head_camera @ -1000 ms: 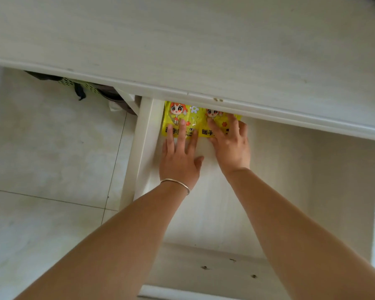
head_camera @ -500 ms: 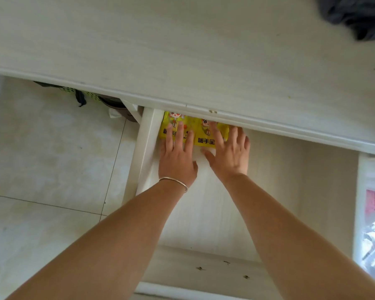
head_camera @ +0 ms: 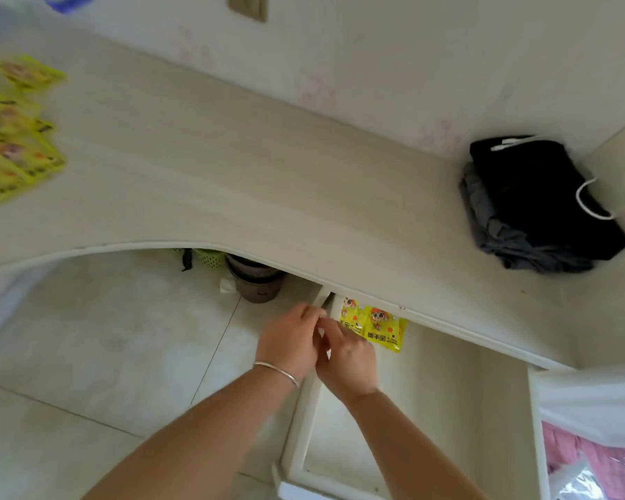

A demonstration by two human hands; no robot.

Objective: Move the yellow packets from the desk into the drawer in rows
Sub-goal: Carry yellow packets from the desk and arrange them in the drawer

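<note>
Two yellow packets (head_camera: pixel 379 328) with a cartoon face lie side by side at the back left of the open drawer (head_camera: pixel 459 409), half under the desk edge. My left hand (head_camera: pixel 291 339), with a bracelet on its wrist, hovers over the drawer's left wall, fingers loosely curled, holding nothing. My right hand (head_camera: pixel 347 359) is just beside it, over the drawer's left end, fingers apart and empty; its fingertips are close to the left packet. Several more yellow packets (head_camera: pixel 13 138) lie spread on the desk (head_camera: pixel 231 182) at the far left, blurred.
A folded black and grey garment (head_camera: pixel 542 203) with a white cord lies on the desk's right end. Under the desk stand a brown bin (head_camera: pixel 257 283) and a green basket (head_camera: pixel 210 258) on the tiled floor. A plastic bag (head_camera: pixel 592 445) sits right of the drawer.
Both hands have lifted off the two packets and drawn back to the left, close together. The view has swung up, so the desk top and the packets on it now show.
</note>
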